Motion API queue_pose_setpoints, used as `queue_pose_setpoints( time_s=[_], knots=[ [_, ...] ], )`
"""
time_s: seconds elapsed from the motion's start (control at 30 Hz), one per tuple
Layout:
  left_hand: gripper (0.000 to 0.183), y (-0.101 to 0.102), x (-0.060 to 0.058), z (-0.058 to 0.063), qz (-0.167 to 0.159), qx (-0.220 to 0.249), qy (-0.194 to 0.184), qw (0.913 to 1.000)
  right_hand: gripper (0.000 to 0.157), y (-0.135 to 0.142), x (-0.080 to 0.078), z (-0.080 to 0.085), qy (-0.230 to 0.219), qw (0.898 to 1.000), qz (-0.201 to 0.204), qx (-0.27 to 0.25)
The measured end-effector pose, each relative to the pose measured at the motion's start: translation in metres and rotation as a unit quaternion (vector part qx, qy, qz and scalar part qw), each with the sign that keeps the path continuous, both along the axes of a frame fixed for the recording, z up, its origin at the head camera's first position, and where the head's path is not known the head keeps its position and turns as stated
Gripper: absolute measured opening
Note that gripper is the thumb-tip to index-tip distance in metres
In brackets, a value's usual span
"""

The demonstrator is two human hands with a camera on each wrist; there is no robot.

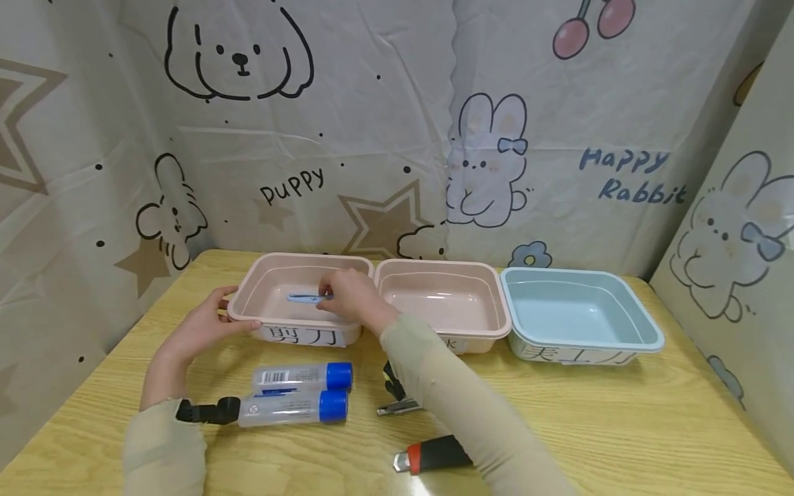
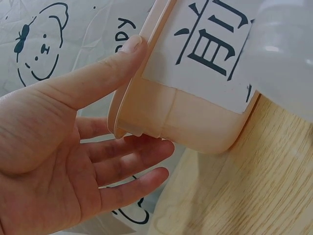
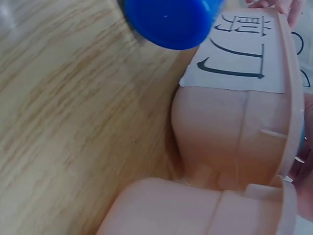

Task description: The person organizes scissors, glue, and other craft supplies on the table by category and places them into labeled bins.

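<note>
My left hand (image 1: 201,327) holds the corner of the left pink bin (image 1: 291,322), thumb on its rim and fingers beneath the lip. That bin's front label (image 2: 215,44) faces the table's near side. Over the inside of the same bin, my right hand (image 1: 353,296) pinches slim light-blue scissors (image 1: 304,298), lying level and pointing left. Their other end is hidden by the fingers. In the right wrist view, only part of my right hand (image 3: 307,161) shows, behind the bin's rim.
A middle pink bin (image 1: 443,335) and a light-blue bin (image 1: 583,341) continue the row. Two clear bottles with blue caps (image 1: 335,406) lie in front of the left bin. A black-and-red utility knife (image 1: 437,455) and a metal-tipped cutter (image 1: 397,407) lie partly under my right forearm.
</note>
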State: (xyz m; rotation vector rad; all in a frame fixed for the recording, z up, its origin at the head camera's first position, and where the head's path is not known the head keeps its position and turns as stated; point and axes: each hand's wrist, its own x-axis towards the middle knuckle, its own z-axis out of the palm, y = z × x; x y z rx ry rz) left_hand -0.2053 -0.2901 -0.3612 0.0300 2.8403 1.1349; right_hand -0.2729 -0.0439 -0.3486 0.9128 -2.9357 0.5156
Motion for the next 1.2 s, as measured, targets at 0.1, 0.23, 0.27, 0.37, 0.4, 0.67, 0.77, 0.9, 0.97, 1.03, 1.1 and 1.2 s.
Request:
queue_pose_setpoints(
  time_s=[0.1,0.23,0.27,0.37,0.4,0.67,0.77,0.9,0.97,1.03,1.1,1.2],
  knots=[
    [0.097,-0.001,0.0,-0.001,0.0,0.0,-0.001,1.0,0.021,-0.002,-0.002,-0.004,0.005,1.0,-0.004,0.026],
    [0.096,0.0,0.0,-0.001,0.001,-0.003,0.002,1.0,0.021,-0.004,-0.003,-0.008,0.006,0.999,-0.008,0.039],
    [0.096,0.0,0.0,0.0,0.002,-0.004,0.003,1.0,0.021,-0.005,-0.003,-0.009,0.002,0.999,-0.009,0.037],
    [0.097,0.0,0.001,0.0,0.002,-0.004,0.001,1.0,0.018,-0.005,-0.002,-0.01,-0.001,1.0,-0.01,0.029],
    [0.097,0.0,0.001,0.001,0.002,-0.004,0.001,1.0,0.017,-0.004,-0.002,-0.01,0.0,1.0,-0.009,0.026],
    [0.097,0.001,0.001,0.001,0.004,-0.006,-0.002,1.0,0.015,0.007,0.004,-0.006,-0.007,1.0,-0.001,-0.02],
    [0.097,0.0,0.002,0.001,0.005,-0.007,-0.004,1.0,0.015,0.016,0.01,-0.002,-0.023,0.998,0.005,-0.056],
    [0.097,-0.001,0.003,0.002,0.004,-0.008,-0.003,1.0,0.016,0.032,0.02,0.003,-0.036,0.996,0.014,-0.084],
    [0.097,-0.001,0.003,0.002,0.004,-0.01,-0.004,0.9999,0.018,0.041,0.026,0.005,-0.028,0.996,0.02,-0.086],
    [0.097,-0.001,0.003,0.002,0.003,-0.009,-0.004,0.9999,0.02,0.051,0.031,0.007,-0.019,0.996,0.021,-0.088],
    [0.097,-0.001,0.003,0.001,0.001,-0.006,-0.004,1.0,0.019,0.062,0.036,0.009,0.002,0.996,0.019,-0.089],
    [0.096,-0.001,0.002,0.001,-0.003,-0.003,-0.001,1.0,0.017,0.082,0.04,0.008,0.031,0.994,0.016,-0.099]
  ],
)
